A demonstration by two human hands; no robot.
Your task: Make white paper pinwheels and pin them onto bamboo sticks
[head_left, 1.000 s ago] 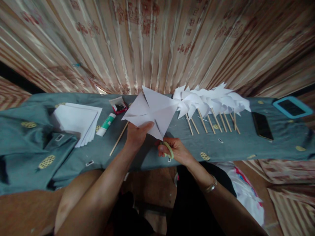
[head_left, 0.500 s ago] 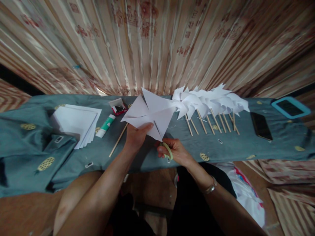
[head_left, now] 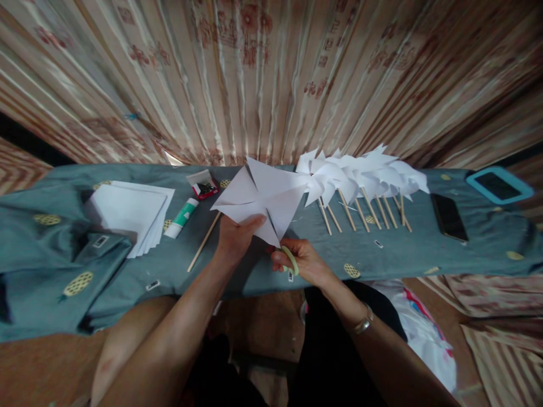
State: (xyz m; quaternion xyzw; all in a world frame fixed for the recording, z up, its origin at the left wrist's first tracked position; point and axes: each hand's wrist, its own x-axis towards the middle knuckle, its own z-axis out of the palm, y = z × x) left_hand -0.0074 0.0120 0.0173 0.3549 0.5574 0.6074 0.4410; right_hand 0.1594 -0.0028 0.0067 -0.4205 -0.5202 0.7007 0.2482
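Note:
My left hand pinches a white paper square near its middle, thumb on top. Slits run from the paper's corners toward its centre. Below the paper's lower corner, my right hand is closed on scissors with a pale yellow-green handle; the blades are hidden behind the fingers and the paper. A wooden stick lies on the cloth left of my left hand. To the right of the paper, several white paper pinwheels on wooden sticks lie in an overlapping row.
A stack of white paper lies at the left, beside a green-and-white glue stick and a small red box of dark pins. A black phone and a blue-framed device are at the right. Grey-green cloth covers the table.
The paper in my left hand has tilted slightly, its top corner dipping a little lower. Both hands keep nearly the same place and grip.

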